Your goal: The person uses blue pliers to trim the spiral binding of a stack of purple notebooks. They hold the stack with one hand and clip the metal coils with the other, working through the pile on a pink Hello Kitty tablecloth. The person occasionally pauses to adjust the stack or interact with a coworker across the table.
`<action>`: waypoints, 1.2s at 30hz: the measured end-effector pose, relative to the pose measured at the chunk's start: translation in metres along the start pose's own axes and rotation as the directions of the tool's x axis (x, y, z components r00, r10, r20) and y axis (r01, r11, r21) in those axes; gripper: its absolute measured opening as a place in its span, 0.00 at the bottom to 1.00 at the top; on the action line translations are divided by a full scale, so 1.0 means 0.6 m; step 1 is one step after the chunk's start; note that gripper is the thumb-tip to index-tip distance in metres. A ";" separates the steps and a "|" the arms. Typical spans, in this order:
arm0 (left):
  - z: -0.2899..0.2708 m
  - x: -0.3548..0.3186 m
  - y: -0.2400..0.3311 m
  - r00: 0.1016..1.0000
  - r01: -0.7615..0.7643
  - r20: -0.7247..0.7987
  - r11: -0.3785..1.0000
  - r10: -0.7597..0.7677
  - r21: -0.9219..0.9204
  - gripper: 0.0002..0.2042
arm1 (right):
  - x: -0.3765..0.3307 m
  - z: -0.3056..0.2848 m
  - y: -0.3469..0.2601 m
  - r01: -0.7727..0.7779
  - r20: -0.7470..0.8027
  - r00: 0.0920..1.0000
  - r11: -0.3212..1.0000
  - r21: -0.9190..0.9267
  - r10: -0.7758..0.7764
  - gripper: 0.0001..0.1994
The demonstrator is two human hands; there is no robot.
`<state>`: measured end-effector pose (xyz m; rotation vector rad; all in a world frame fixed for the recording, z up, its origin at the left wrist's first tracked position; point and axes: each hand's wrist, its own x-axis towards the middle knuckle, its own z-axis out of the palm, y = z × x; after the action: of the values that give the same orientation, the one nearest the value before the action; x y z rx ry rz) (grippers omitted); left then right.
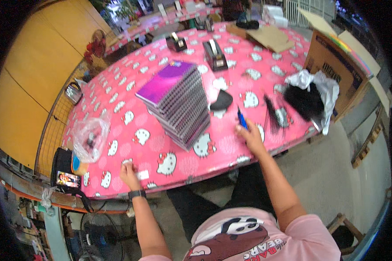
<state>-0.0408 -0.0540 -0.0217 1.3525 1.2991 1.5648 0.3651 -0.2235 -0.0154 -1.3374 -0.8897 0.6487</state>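
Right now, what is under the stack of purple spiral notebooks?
The stack of purple spiral notebooks rests on the table's pink cat-print tablecloth. Whether anything lies between the stack and the cloth cannot be seen; the bottom notebook covers that spot.

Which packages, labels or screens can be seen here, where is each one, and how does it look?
Small white paper label: near table edge, beside left hand; rectangular.
Lit phone screen: table's lower left corner, on a black stand; small, colourful.
Clear plastic bag: left side of table; crumpled, dark items inside.
Brown cardboard box: right of table; open flaps.
White plastic bag: right table edge; black items inside.
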 end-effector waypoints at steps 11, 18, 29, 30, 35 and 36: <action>-0.020 -0.001 -0.026 0.998 0.003 0.056 0.986 0.007 -0.166 0.07 | -0.009 0.009 -0.003 0.026 -0.001 1.000 0.999 0.036 -0.026 0.18; 0.000 0.000 -0.015 0.999 -0.002 0.045 0.996 0.006 -0.088 0.08 | -0.013 0.007 -0.007 0.026 -0.036 0.999 0.999 0.039 -0.024 0.17; -0.009 -0.001 -0.022 0.999 0.012 0.039 0.999 -0.011 -0.031 0.06 | 0.017 0.014 -0.022 0.145 -0.079 0.941 0.605 -0.783 -0.329 0.27; -0.008 0.001 -0.021 0.999 0.011 0.046 1.000 -0.010 -0.007 0.06 | 0.018 0.017 -0.020 0.138 -0.061 0.944 0.556 -0.819 -0.325 0.28; -0.009 -0.001 -0.016 1.000 0.018 0.018 0.999 -0.019 0.034 0.06 | 0.022 0.027 -0.028 0.147 0.015 0.964 0.486 -0.862 -0.265 0.28; -0.010 0.000 -0.017 1.000 0.010 0.015 0.999 -0.011 0.039 0.06 | 0.022 0.028 -0.028 0.152 0.020 0.963 0.485 -0.861 -0.267 0.28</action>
<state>-0.0477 -0.0528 -0.0316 1.3769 1.3322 1.5265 0.3566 -0.2057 0.0033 -2.0805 -1.3394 -0.1594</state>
